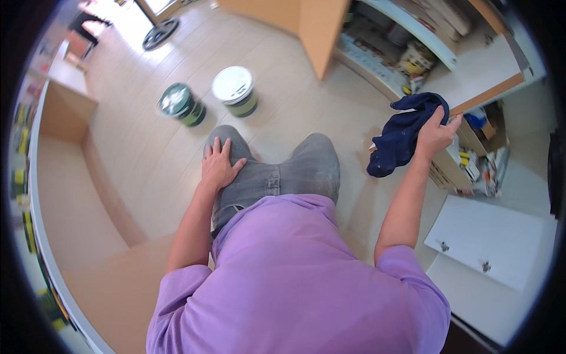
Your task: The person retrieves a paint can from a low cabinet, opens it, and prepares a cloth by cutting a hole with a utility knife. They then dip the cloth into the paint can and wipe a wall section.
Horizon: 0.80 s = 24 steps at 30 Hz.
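Observation:
My right hand (435,134) is closed on a dark navy cloth (398,141), which hangs bunched and crumpled to the left of the fingers. The cloth is beside the edge of an open cabinet shelf (480,93), and I cannot tell whether it touches it. On the grey trousers (253,177), at my left knee, my left hand (219,166) lies flat with its fingers spread and nothing in it.
On the tiled floor ahead stand a green-lidded bucket (184,106) and a white-lidded bucket (236,91). A wooden cabinet door (321,35) juts out ahead. At right are an open cardboard box (451,168) and a white hinged panel (489,236). Shelving (41,177) lines the left.

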### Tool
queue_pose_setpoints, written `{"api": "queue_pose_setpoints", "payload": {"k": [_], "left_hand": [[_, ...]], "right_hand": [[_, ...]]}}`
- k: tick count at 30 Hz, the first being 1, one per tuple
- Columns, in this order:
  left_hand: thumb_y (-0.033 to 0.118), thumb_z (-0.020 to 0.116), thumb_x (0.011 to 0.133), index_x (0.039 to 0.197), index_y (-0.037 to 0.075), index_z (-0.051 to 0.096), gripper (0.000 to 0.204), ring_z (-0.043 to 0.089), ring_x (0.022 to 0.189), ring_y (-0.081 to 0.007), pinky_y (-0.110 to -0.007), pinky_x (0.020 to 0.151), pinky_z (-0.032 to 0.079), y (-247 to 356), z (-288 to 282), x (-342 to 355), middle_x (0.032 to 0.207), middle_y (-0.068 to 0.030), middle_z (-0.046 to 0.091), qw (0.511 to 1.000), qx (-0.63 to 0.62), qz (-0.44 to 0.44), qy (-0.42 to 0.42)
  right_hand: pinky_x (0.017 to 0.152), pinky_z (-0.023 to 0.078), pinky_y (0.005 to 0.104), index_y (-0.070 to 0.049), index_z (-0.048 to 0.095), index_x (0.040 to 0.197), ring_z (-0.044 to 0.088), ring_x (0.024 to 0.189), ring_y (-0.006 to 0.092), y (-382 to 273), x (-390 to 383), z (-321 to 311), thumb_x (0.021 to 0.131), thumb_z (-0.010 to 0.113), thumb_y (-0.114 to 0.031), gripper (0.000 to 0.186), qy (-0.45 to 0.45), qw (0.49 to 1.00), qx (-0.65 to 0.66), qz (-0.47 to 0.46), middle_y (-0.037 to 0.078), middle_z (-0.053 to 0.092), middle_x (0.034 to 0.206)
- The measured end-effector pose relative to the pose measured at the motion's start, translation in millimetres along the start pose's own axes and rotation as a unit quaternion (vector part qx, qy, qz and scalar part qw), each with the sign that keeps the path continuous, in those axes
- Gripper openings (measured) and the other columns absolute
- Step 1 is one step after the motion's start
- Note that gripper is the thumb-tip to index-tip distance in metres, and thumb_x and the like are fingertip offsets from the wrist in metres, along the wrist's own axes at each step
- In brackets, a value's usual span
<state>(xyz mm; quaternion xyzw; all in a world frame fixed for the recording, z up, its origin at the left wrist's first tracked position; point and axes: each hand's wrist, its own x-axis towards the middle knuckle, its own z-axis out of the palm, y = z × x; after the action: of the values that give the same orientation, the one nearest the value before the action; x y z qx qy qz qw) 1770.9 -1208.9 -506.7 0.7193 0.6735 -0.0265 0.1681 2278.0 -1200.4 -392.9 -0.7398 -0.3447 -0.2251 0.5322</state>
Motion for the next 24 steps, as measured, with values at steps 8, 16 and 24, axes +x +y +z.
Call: {"api": "queue_pose_setpoints", "payload": {"k": [8,16,24], "left_hand": [[0.05,0.069,0.092,0.15,0.008,0.049,0.075,0.037,0.144,-0.0488,-0.055,0.118,0.031,-57.7,-29.7,-24.9,0.154,-0.0252,0.046,0.988,0.035,-0.068,0.131],[0.031,0.074,0.095,0.143,0.003,0.056,0.058,0.061,0.123,-0.0306,-0.042,0.107,0.046,-8.6,-56.0,12.4,0.132,-0.0188,0.066,0.908,-0.363,0.077,0.192],[0.01,0.06,0.1,0.112,-0.001,0.073,0.021,0.068,0.087,-0.0125,-0.03,0.079,0.055,-51.5,-93.3,78.7,0.097,-0.0044,0.075,0.712,-0.642,0.1,0.264]], "right_hand": [[0.104,0.048,0.0386,0.002,0.061,0.134,0.065,0.117,0.0281,-46.4,-73.2,75.2,0.099,0.066,-0.017,0.04,-0.235,0.95,0.203,-0.048,0.019,0.068,0.128],[0.084,0.051,0.0274,0.003,0.073,0.114,0.063,0.09,0.0106,-165.4,-155.2,114.4,0.105,0.061,-0.03,0.036,-0.511,0.756,0.391,0.121,0.005,0.073,0.097],[0.076,0.05,0.0238,0.001,0.074,0.108,0.062,0.081,0.0073,-232.7,-171.2,118.9,0.107,0.057,-0.042,0.046,-0.644,0.677,0.341,0.105,0.0,0.071,0.091]]}}
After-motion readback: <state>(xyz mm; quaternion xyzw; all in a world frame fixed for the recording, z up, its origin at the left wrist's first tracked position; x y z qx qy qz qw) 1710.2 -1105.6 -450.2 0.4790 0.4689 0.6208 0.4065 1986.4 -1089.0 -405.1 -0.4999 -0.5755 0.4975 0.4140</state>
